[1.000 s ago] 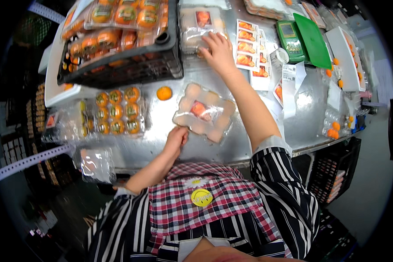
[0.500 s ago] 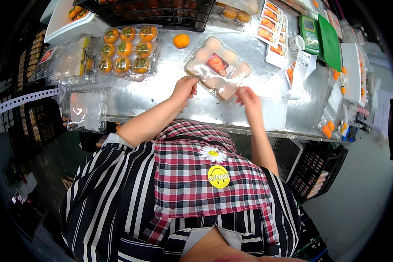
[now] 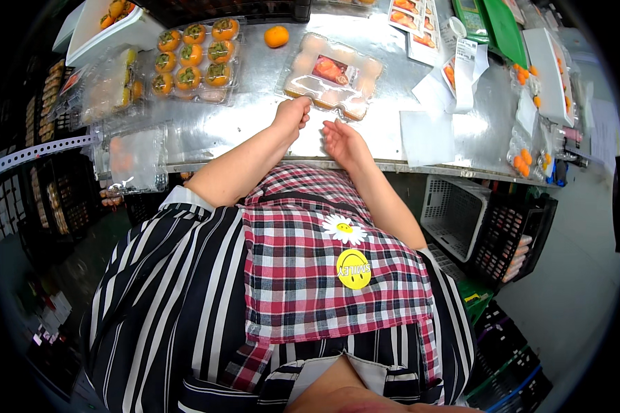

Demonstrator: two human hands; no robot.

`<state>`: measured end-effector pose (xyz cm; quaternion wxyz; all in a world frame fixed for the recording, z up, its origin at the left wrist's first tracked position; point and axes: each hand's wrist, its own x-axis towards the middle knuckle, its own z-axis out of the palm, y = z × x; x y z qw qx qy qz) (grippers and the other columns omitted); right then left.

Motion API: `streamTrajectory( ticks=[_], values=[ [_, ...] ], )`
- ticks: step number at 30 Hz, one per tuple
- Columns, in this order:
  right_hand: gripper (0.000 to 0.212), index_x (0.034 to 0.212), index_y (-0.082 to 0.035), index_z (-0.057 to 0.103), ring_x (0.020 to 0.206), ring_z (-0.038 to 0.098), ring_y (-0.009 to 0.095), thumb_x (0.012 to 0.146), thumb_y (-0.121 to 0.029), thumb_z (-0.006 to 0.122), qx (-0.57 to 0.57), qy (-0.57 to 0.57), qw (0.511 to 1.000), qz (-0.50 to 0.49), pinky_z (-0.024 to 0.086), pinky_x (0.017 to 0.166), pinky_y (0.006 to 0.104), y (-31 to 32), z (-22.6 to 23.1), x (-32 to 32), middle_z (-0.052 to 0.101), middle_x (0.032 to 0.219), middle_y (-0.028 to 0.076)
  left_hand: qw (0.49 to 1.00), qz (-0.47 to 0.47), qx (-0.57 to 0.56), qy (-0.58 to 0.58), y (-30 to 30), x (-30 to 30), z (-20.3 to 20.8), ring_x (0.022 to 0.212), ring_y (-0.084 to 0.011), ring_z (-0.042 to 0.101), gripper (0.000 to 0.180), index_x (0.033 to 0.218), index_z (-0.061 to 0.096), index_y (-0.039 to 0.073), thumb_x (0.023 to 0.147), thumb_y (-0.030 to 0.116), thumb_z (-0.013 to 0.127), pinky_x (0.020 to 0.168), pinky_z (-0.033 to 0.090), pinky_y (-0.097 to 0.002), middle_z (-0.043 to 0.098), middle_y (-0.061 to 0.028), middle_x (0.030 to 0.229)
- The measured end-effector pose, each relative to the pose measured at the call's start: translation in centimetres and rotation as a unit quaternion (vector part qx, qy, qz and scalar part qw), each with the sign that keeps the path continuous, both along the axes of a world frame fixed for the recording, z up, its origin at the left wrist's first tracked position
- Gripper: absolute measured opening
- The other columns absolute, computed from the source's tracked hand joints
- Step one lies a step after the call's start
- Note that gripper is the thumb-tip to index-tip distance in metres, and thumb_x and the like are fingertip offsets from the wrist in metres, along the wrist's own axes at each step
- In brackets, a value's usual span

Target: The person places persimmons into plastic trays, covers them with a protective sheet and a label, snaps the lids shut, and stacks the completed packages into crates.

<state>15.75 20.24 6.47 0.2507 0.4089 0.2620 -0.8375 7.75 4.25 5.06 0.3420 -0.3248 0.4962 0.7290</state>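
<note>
A closed clear plastic fruit pack (image 3: 357,81) lies slightly turned on the steel worktable, with pale round shapes inside and a picture label on its lid. At its near left edge is my left hand (image 3: 293,115), fingers curled closed; whatever they hold, if anything, is hidden. My right hand (image 3: 344,142) hovers just in front of the pack, apart from it, fingers loosely curved and holding nothing. A single orange fruit (image 3: 276,37) sits beyond my left hand. Left of it, a clear tray of persimmons (image 3: 191,56) lies on the table.
Label sheets (image 3: 424,31), a paper strip (image 3: 466,72) and a white sheet (image 3: 427,138) lie to the right on the worktable (image 3: 255,131). More clear packs (image 3: 110,89) stand at the left. A black crate (image 3: 220,10) is at the back; a white crate (image 3: 455,213) sits below the front edge.
My right hand has left the pack's near right corner and moved left toward my left hand. The view has shifted, so the table things appear higher.
</note>
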Motion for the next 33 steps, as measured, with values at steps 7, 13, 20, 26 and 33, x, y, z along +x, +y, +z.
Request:
streamTrajectory(
  ticks=[7, 13, 20, 26, 33],
  values=[
    [0.009, 0.081, -0.006, 0.054, 0.06, 0.051, 0.013, 0.087, -0.013, 0.054, 0.107, 0.029, 0.991, -0.076, 0.044, 0.054, 0.0259, -1.9, -1.3, -2.1, 0.056, 0.071, 0.003, 0.998, -0.006, 0.055, -0.036, 0.7, 1.5, 0.1, 0.052, -0.0094, 0.044, 0.017, 0.077, 0.051, 0.01, 0.087, 0.018, 0.062, 0.044, 0.031, -0.0237, 0.05, 0.0006, 0.064],
    [0.009, 0.081, -0.006, 0.055, 0.057, 0.049, 0.011, 0.086, -0.013, 0.056, 0.156, 0.024, 0.986, -0.058, 0.04, 0.052, 0.0251, -0.8, -0.3, -1.4, 0.055, 0.068, 0.002, 0.995, -0.088, 0.017, -0.037, -5.0, 1.6, 1.8, 0.064, -0.0135, 0.058, 0.024, 0.101, 0.055, 0.008, 0.091, 0.03, 0.058, 0.052, 0.043, -0.0233, 0.061, -0.0035, 0.082],
    [0.019, 0.095, -0.004, 0.056, 0.062, 0.054, 0.013, 0.087, -0.02, 0.058, 0.161, -0.013, 0.987, -0.003, 0.043, 0.054, 0.0263, -1.2, 0.3, -1.1, 0.062, 0.077, 0.006, 0.963, -0.248, -0.084, 0.059, -6.3, -1.7, 1.0, 0.049, -0.0105, 0.052, 0.022, 0.094, 0.054, 0.006, 0.091, 0.027, 0.054, 0.04, 0.034, -0.0215, 0.059, -0.0034, 0.073],
    [0.013, 0.086, -0.009, 0.054, 0.053, 0.046, 0.01, 0.09, -0.021, 0.056, 0.171, -0.027, 0.985, -0.004, 0.036, 0.046, 0.0231, -1.3, -0.2, -1.3, 0.056, 0.067, 0.0, 0.961, -0.256, -0.038, 0.092, -3.4, 1.3, 0.8, 0.045, -0.0103, 0.049, 0.026, 0.076, 0.052, 0.007, 0.089, 0.03, 0.054, 0.04, 0.034, -0.024, 0.053, -0.0012, 0.061],
    [0.012, 0.08, -0.01, 0.054, 0.05, 0.041, 0.007, 0.088, -0.017, 0.06, 0.227, -0.035, 0.973, 0.022, 0.03, 0.041, 0.0225, 0.4, -0.6, -1.3, 0.05, 0.064, -0.002, 0.956, -0.241, -0.083, 0.143, -1.9, 0.1, -1.0, 0.045, -0.0124, 0.049, 0.037, 0.07, 0.055, 0.002, 0.089, 0.034, 0.056, 0.043, 0.038, -0.0276, 0.055, -0.0035, 0.058]
  ],
)
